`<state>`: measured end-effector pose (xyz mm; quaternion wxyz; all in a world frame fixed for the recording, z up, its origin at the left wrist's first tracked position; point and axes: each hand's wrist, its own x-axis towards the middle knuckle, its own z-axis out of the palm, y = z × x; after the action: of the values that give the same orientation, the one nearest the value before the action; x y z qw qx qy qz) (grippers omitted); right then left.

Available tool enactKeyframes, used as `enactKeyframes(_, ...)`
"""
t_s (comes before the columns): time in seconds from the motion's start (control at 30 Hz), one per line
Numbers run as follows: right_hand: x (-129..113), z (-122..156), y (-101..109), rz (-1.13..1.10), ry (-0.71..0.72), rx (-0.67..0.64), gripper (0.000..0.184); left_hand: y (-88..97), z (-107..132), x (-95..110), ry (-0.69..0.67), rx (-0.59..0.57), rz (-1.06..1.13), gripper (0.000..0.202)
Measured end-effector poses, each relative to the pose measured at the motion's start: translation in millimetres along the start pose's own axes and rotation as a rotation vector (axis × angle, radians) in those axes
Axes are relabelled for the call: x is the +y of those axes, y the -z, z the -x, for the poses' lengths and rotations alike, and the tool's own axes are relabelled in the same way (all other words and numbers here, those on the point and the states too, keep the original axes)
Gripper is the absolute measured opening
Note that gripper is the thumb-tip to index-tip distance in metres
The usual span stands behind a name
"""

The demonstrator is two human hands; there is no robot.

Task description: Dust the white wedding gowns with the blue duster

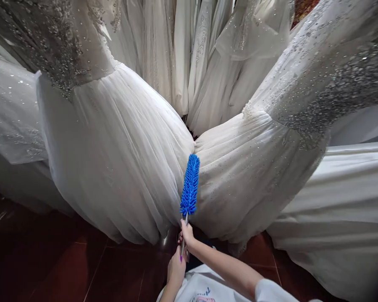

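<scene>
Two hands grip one slim handle: your right hand [187, 233] closed highest, your left hand [176, 266] wrapped below. You hold the blue duster [190, 184] upright, tip pointing away, its long axis running between two white gowns [119, 155]. It looks light, its soft chenille head flexible; the bare handle is the place to hold.

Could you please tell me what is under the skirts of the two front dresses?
Dark red floor tiles show below the hems of the left dress and right dress. The skirts cover whatever holds them up. Both hands, left hand and right hand, grip the blue duster.
</scene>
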<state>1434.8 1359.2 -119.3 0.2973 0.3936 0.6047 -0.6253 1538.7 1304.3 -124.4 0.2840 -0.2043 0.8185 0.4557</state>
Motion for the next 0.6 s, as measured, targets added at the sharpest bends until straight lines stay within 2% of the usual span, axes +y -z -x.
enactKeyframes(0.1, -36, 26, 54, 0.003, 0.238, 0.057, 0.036, -14.6, -1, 59, -0.24, -0.07, 0.023, 0.06)
enactKeyframes(0.2, -75, 70, 132, 0.032, 0.455, 0.195, 0.038, -37.5, 12, 135, -0.56, -0.231, -0.062, 0.06)
enactKeyframes(0.23, -87, 86, 160, 0.063, 0.537, 0.274, 0.037, -46.2, 19, 160, -0.642, -0.291, -0.074, 0.06)
enactKeyframes(0.27, -99, 102, 188, 0.22, 0.685, 0.393, 0.037, -55.1, 27, 181, -0.719, -0.362, -0.068, 0.059)
enactKeyframes(0.3, -110, 116, 215, 0.371, 0.812, 0.527, 0.036, -64.0, 34, 198, -0.796, -0.43, -0.049, 0.058)
enactKeyframes(0.33, -120, 127, 241, 0.507, 0.861, 0.663, 0.037, -72.7, 39, 210, -0.851, -0.489, -0.037, 0.056)
enactKeyframes(0.37, -127, 134, 265, 0.623, 0.864, 0.766, 0.04, -80.9, 42, 216, -0.87, -0.539, -0.042, 0.053)
enactKeyframes(0.43, -131, 135, 303, 0.831, 0.789, 0.925, 0.045, -93.6, 37, 209, -0.781, -0.579, -0.12, 0.046)
enactKeyframes(0.5, -121, 123, 326, 0.998, 0.634, 0.954, 0.047, -95.9, 22, 181, -0.593, -0.551, -0.232, 0.035)
enactKeyframes(0.53, -111, 114, 331, 1.052, 0.559, 0.93, 0.045, -91.2, 12, 163, -0.497, -0.52, -0.276, 0.03)
enactKeyframes(0.6, -83, 95, 330, 1.099, 0.457, 0.856, 0.04, -68.5, -5, 121, -0.325, -0.443, -0.326, 0.025)
